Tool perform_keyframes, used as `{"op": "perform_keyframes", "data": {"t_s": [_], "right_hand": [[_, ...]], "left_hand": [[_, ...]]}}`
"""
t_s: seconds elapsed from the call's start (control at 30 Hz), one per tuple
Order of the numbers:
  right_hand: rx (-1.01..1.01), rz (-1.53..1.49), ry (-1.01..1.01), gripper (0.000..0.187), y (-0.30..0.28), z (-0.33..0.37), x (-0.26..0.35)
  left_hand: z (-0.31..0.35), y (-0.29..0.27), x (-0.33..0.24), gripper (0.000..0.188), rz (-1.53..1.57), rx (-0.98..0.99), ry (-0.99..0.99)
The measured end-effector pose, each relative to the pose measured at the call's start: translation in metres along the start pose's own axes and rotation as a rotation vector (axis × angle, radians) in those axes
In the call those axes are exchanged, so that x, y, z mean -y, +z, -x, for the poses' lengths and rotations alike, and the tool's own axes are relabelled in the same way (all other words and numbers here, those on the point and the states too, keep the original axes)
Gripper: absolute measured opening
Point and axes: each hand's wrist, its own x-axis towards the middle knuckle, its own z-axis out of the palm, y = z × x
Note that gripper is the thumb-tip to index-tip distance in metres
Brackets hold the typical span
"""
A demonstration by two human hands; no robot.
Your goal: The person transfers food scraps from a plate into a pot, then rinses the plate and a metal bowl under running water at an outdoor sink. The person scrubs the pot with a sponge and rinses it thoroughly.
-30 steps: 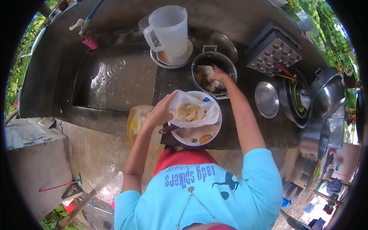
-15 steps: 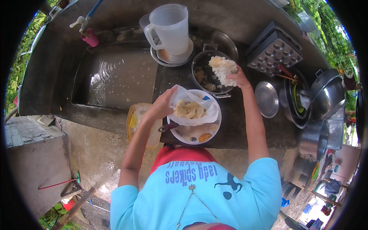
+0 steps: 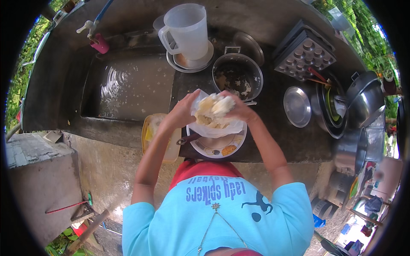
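Observation:
Over a white plate with printed patterns [image 3: 208, 148], my left hand [image 3: 183, 110] is closed on the left edge of an opened white plastic bag [image 3: 213, 129]. Pale cooked rice lumps [image 3: 207, 122] lie in the bag. My right hand [image 3: 240, 109] grips a clump of white rice with a golden crust [image 3: 220, 104], held just above the bag and blurred by motion. Its fingers are partly hidden behind the clump. Beyond the hands stands a metal pot [image 3: 239, 68] with browned bits and rice scraps inside. A dark handle [image 3: 189, 138] sticks out at the plate's left.
A yellowish tub [image 3: 172, 150] sits left of the plate, beside the water-filled sink [image 3: 136, 94]. Behind stands a clear pitcher [image 3: 185, 32] on stacked plates. To the right are a metal lid [image 3: 297, 107], a muffin tin [image 3: 307, 55] and nested basins [image 3: 335, 128].
My right hand has brought the rice clump from above the pot, left and nearer, to over the bag. My left hand still holds the bag in about the same place.

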Motion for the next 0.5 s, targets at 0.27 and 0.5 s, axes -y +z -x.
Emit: {"op": "perform_keyframes", "data": {"t_s": [0.27,0.5], "right_hand": [[-0.405,1.401,0.212,0.082,0.057,0.014,-0.043],[-0.285,1.376,0.330,0.087,0.065,0.066,0.003]], "left_hand": [[0.022,0.005,-0.011,0.080,-0.103,-0.035,0.006],[0.035,-0.008,-0.022,0.081,-0.025,-0.037,0.088]]}}
